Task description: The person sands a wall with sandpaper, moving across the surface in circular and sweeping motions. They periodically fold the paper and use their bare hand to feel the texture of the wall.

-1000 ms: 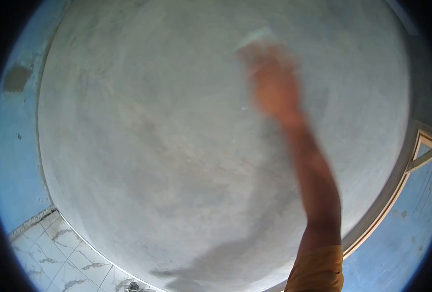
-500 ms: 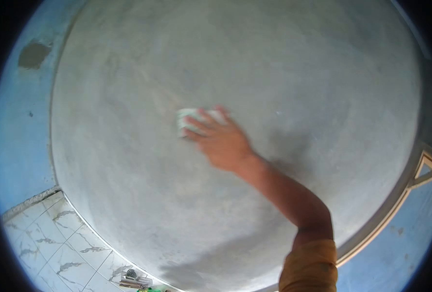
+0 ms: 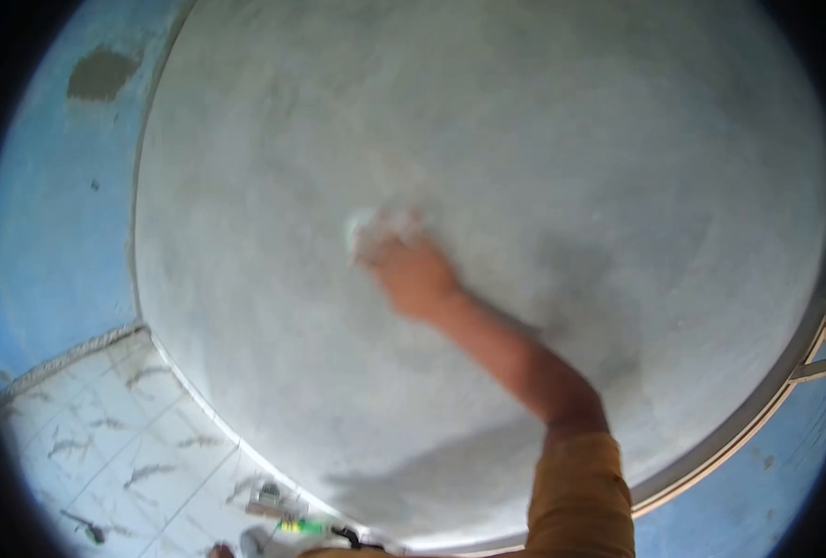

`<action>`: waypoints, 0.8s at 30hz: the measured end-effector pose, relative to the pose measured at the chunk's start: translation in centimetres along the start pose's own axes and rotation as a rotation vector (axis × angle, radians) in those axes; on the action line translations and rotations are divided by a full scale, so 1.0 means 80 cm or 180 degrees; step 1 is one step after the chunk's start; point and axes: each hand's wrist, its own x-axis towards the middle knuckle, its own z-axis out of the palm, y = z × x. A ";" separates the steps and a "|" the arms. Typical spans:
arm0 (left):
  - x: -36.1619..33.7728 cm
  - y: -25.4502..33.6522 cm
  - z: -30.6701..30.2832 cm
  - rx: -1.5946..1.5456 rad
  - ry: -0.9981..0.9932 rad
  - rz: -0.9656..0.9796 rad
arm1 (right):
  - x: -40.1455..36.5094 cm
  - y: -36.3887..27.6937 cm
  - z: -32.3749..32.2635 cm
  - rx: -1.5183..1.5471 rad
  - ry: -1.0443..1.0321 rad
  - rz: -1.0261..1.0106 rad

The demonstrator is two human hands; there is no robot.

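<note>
My right hand (image 3: pixel 415 270) reaches up from the lower right in a yellow sleeve and presses a pale, whitish pad (image 3: pixel 363 229) against the grey plastered wall (image 3: pixel 487 121). Motion smears its fingers, which lie over the pad. The pad's left edge shows beside the fingertips. A shadow of the arm falls on the wall to the right. My left hand is out of the frame.
A blue wall (image 3: pixel 50 223) with a grey patch stands at the left. Below lies a marble-patterned tile floor (image 3: pixel 115 446), with a green item (image 3: pixel 301 526) and other small things near the wall's foot. A wooden frame (image 3: pixel 757 418) edges the lower right.
The view has shifted, so the blue wall and floor show further right and more floor items appear at the bottom. My right hand sits slightly further left in view, still on the pad.
</note>
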 end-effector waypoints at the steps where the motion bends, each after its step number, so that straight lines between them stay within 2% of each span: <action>1: 0.008 0.007 -0.009 0.0222 -0.0022 0.0376 | -0.012 -0.074 0.043 0.0167 0.0062 -0.0605; 2: 0.013 0.012 -0.005 0.0202 0.0790 0.0635 | -0.026 -0.148 0.086 0.0506 -0.0112 -0.0737; 3: 0.025 0.023 -0.013 -0.0620 0.1001 0.0425 | -0.038 -0.210 0.109 0.1364 -0.0639 -0.0668; 4: -0.015 0.058 -0.059 -0.1594 0.1144 0.0221 | -0.040 -0.257 0.117 0.2175 -0.1185 -0.0637; 6: -0.059 0.100 -0.128 -0.2666 0.0931 0.0715 | -0.036 -0.297 0.084 0.4701 -0.1782 0.0627; 7: -0.077 0.120 -0.158 -0.2726 0.0761 0.0866 | -0.029 -0.306 0.078 0.4768 -0.1805 0.0499; 9: -0.115 0.171 -0.223 -0.3158 0.0365 0.1557 | -0.038 -0.333 0.068 0.6968 -0.0015 0.1818; 10: -0.126 0.199 -0.258 -0.3152 0.0201 0.1915 | -0.040 -0.340 0.066 0.7680 -0.0254 0.2140; 11: -0.166 0.235 -0.315 -0.3367 -0.0234 0.2004 | -0.038 -0.344 0.042 0.8145 0.0027 0.2214; 12: -0.194 0.266 -0.358 -0.3472 -0.0431 0.2451 | -0.038 -0.346 0.016 0.8591 0.0354 0.2295; 14: -0.223 0.326 -0.424 -0.3631 -0.0457 0.3835 | -0.040 -0.355 -0.006 0.8722 0.0458 0.2490; 16: -0.257 0.369 -0.487 -0.3707 -0.0378 0.4126 | -0.034 -0.357 -0.006 0.8765 0.0519 0.2701; 17: -0.254 0.379 -0.499 -0.3689 -0.0409 0.4076 | -0.039 -0.364 0.000 0.8738 0.0528 0.2694; 19: -0.261 0.402 -0.480 -0.3681 -0.1528 0.4392 | -0.084 -0.376 -0.004 0.8773 0.0657 0.2685; 20: -0.276 0.411 -0.478 -0.3642 -0.1559 0.4367 | -0.096 -0.366 -0.024 0.8637 0.0832 0.2739; 22: -0.320 0.441 -0.489 -0.4337 -0.2030 0.3950 | -0.116 -0.338 -0.043 0.8492 0.1049 0.2871; 24: -0.339 0.461 -0.473 -0.4448 -0.2358 0.3977 | -0.151 -0.321 -0.047 0.7961 0.1260 0.2608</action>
